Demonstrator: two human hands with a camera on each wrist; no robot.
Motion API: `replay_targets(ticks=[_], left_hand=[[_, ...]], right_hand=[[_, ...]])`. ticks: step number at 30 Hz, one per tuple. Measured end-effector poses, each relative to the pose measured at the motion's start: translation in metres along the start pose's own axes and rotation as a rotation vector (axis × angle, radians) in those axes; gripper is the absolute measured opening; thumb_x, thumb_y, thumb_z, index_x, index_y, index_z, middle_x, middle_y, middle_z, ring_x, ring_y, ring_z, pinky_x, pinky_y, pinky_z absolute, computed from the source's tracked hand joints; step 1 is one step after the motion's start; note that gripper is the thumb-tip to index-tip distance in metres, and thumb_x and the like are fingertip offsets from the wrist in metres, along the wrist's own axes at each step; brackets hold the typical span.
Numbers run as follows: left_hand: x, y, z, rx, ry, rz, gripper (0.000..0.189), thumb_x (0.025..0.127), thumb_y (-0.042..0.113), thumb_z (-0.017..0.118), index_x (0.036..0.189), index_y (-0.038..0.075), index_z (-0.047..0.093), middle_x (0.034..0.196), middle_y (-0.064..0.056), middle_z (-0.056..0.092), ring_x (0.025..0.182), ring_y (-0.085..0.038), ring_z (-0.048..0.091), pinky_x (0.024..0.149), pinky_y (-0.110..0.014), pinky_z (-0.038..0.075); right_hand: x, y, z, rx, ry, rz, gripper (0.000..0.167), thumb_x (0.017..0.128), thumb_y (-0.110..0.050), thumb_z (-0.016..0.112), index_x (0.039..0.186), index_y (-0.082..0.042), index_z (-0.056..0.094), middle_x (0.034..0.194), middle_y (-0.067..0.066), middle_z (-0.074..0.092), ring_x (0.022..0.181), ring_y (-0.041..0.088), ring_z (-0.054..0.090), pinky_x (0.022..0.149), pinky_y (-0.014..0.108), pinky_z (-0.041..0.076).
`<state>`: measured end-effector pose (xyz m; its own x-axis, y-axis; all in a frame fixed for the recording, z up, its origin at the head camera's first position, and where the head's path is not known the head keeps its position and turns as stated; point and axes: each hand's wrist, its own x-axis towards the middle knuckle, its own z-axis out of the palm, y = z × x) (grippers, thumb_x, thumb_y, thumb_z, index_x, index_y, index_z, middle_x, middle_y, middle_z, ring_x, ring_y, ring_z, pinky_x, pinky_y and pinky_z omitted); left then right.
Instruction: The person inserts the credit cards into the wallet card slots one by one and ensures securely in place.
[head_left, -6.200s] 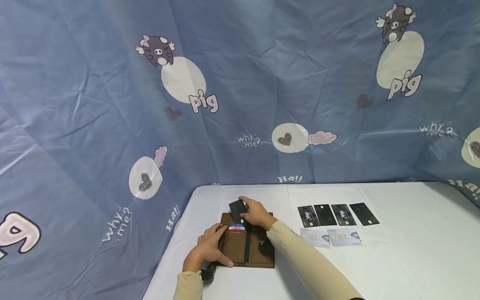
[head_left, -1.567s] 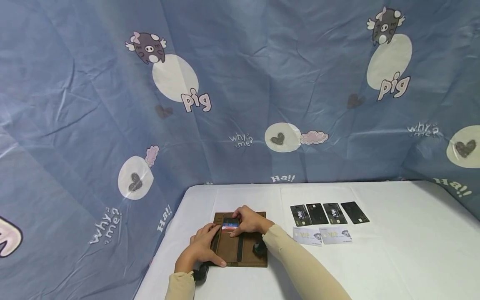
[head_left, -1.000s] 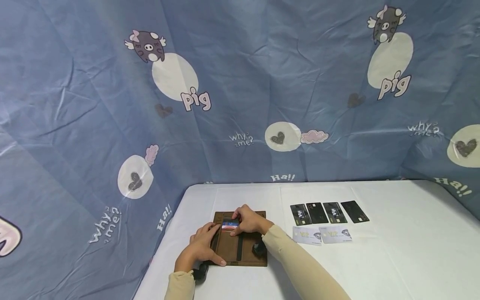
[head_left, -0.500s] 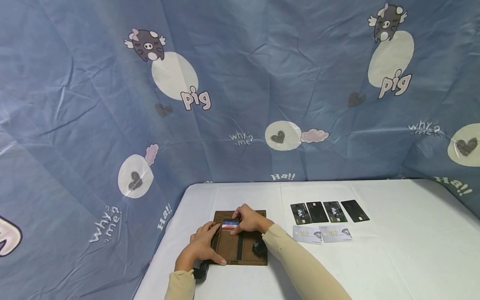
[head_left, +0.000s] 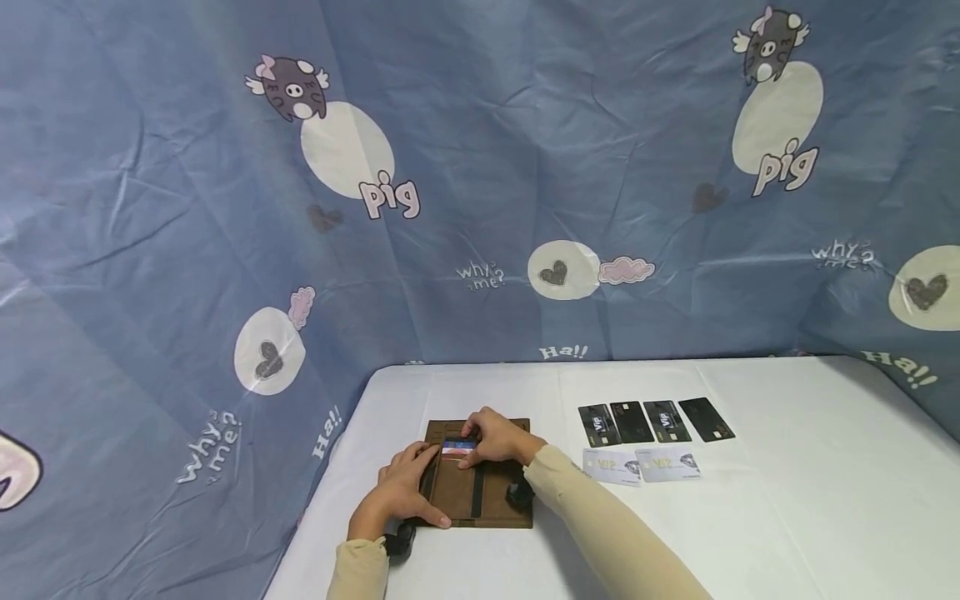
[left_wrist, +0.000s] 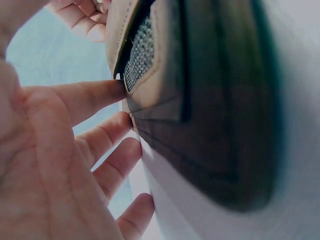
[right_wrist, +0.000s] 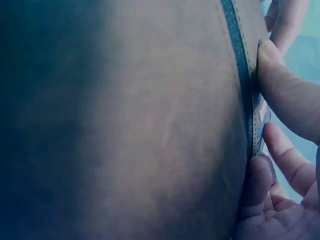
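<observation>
A brown leather wallet (head_left: 510, 510) lies spread flat on the table, a dark strap (head_left: 477, 493) running down its middle. My left hand (head_left: 401, 490) rests along its left side, thumb at the bottom edge; in the left wrist view its extended fingertips touch the side of the wallet (left_wrist: 165, 120). At the wallet's upper pocket, bent fingers of my right hand (head_left: 495, 437) hold the top of a black bank card, mostly hidden behind a blue-and-red card (head_left: 456, 450). In the right wrist view the right thumb (right_wrist: 282, 92) presses on the pocket's edge.
Right of the wallet, several black cards (head_left: 632, 422) lie in a row, some marked VIP. Below them are two silver VIP cards (head_left: 611, 466). A white cloth (head_left: 787, 517) covers the table, and a blue printed curtain (head_left: 450, 333) hangs behind and at the left.
The black card, earlier held above the wallet, has slid down behind the blue-and-red card in the pocket. My right hand has followed it down; my left hand stays on the wallet.
</observation>
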<state>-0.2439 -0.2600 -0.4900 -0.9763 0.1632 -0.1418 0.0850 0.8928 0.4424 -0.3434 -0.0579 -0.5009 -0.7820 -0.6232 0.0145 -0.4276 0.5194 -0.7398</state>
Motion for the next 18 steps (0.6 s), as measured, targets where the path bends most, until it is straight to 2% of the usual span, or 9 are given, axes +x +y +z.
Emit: replay_targets(ticks=[6,10,13,18], left_hand=[[-0.002,0.0,-0.001,-0.022,-0.002,-0.003,0.122,0.048,0.042,0.098,0.15,0.008,0.04,0.156,-0.019,0.032,0.141,-0.045,0.03,0.107,-0.067,0.028],[-0.001,0.0,0.002,-0.021,-0.007,0.006,0.122,0.05,0.043,0.098,0.151,0.009,0.039,0.156,-0.019,0.031,0.142,-0.044,0.03,0.107,-0.067,0.028],[0.0,0.001,0.004,-0.028,-0.006,0.018,0.122,0.05,0.043,0.098,0.151,0.008,0.039,0.156,-0.019,0.031,0.141,-0.044,0.03,0.107,-0.066,0.028],[-0.003,0.003,0.0,-0.045,0.007,-0.003,0.121,0.048,0.038,0.099,0.15,0.009,0.041,0.156,-0.019,0.032,0.142,-0.044,0.03,0.109,-0.065,0.027]], right_hand=[[0.001,-0.004,0.0,0.03,-0.031,0.002,0.044,0.072,-0.018,0.09,0.108,-0.006,0.067,0.101,0.004,0.063,0.085,0.012,0.059,0.08,0.029,0.052],[-0.003,-0.001,-0.003,0.027,-0.017,0.01,0.046,0.074,-0.02,0.089,0.111,-0.006,0.066,0.103,0.004,0.066,0.089,0.013,0.06,0.081,0.031,0.052],[-0.008,0.001,-0.011,0.044,0.009,0.009,0.047,0.075,-0.019,0.088,0.113,-0.005,0.065,0.104,0.006,0.066,0.091,0.015,0.061,0.081,0.033,0.053],[-0.016,0.005,-0.032,0.147,0.034,-0.001,0.052,0.076,-0.015,0.086,0.119,0.001,0.061,0.106,0.016,0.064,0.088,0.017,0.061,0.075,0.031,0.053]])
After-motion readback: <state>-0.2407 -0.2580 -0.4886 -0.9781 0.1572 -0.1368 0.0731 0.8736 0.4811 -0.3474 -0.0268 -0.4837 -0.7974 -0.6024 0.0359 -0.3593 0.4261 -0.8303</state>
